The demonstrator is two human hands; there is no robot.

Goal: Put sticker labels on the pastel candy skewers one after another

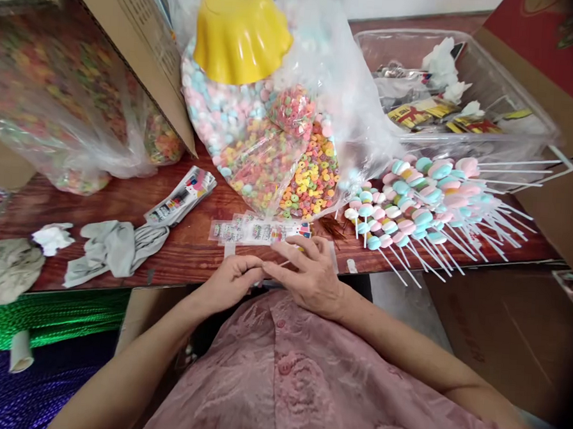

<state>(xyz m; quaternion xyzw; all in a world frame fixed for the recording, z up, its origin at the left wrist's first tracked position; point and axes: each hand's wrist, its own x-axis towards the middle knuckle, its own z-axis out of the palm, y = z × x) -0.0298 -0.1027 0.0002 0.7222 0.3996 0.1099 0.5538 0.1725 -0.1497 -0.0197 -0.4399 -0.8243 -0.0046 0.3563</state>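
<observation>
Printed clear wrappers [261, 231] lie flat, overlapping, just beyond a slender pale stick [284, 262].

Left hand [232, 281] + right hand [314, 277], frame centre: grip mostly hidden by fingers.
Yellow bowl [241, 36] cut by top edge, purple cord [41, 390] by left edge; sachets' [179, 198] fine print unreadable.

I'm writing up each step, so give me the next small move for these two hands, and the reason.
Probably bring the left hand and right hand a little farther forward over the table: their fingertips meet by its near edge, close to the pink shirt, so anything small that slipped might fall off. What lies between their fingers is mostly hidden.
</observation>
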